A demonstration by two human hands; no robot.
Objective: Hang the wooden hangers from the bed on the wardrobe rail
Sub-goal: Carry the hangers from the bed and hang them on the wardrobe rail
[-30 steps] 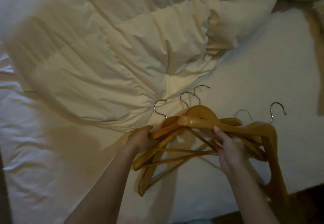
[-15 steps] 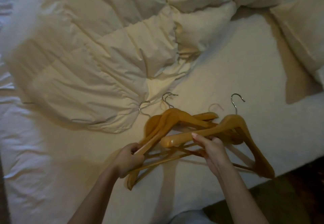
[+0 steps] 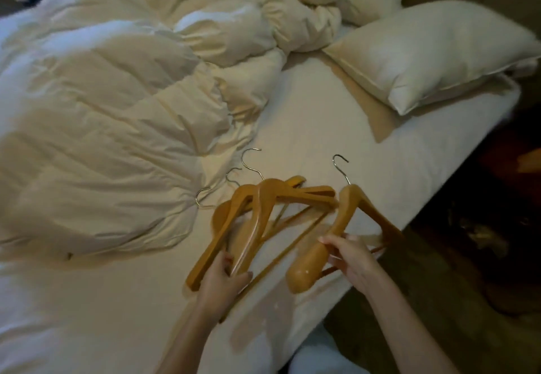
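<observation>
Several wooden hangers with metal hooks are lifted just above the bed sheet [image 3: 336,127]. My left hand [image 3: 224,281] grips the lower arms of a bundle of hangers [image 3: 263,206], whose hooks point up and to the left toward the duvet. My right hand [image 3: 352,259] holds one separate hanger [image 3: 347,215] by its left arm, with its hook pointing up. The two lots sit side by side and barely overlap. No wardrobe rail is in view.
A crumpled cream duvet [image 3: 117,127] covers the left and middle of the bed. A white pillow [image 3: 433,54] lies at the upper right. The bed's edge runs diagonally at the right, with dark floor [image 3: 483,242] beyond it.
The view has swung right, bringing the pillow into sight. My right hand has drawn its one hanger away from the bundle, and both lots have tilted more upright.
</observation>
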